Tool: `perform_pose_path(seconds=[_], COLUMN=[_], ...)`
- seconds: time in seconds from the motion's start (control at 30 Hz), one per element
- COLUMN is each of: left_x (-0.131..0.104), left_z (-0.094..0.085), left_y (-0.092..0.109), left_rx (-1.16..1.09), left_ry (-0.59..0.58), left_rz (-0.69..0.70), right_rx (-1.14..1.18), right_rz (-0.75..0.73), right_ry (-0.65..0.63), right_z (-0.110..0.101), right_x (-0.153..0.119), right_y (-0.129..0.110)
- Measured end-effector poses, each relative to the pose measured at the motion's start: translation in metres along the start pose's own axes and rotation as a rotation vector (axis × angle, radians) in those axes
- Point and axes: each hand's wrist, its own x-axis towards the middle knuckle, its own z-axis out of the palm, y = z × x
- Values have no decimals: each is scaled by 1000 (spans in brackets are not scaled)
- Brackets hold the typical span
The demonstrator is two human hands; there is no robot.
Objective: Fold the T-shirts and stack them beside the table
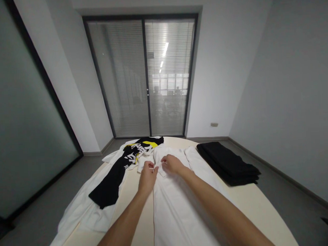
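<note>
A long white garment (171, 205) lies stretched out on the table in front of me, its far end under my hands; whether it is a shirt or trousers I cannot make out. At its left edge my left hand (148, 175) is closed, with curled fingers and thumb on the white cloth. Just to the right, my right hand (173, 164) pinches the fabric near the same far end. A small gap separates the two hands. The fingertips' exact hold is partly hidden.
On the left of the round table (269, 216) lie loose white clothes (81, 208) and a black garment (111, 186) with white lettering and yellow patches. A folded black stack (227, 162) sits at the right edge. Glass doors (146, 77) with blinds stand beyond.
</note>
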Motion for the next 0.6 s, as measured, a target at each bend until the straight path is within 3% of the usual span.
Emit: perform_pose_path(seconds=[0.3,0.6], left_x=[-15,-37], left_z=[28,40], left_y=[22,38], left_rx=[-330,-418], left_ry=[-90,-270], left_rz=[-30,15], right_rx=[167,115], right_rz=[273,296], right_ry=[-23,46], right_z=[-5,3], right_x=[29,32], right_y=[-8,19])
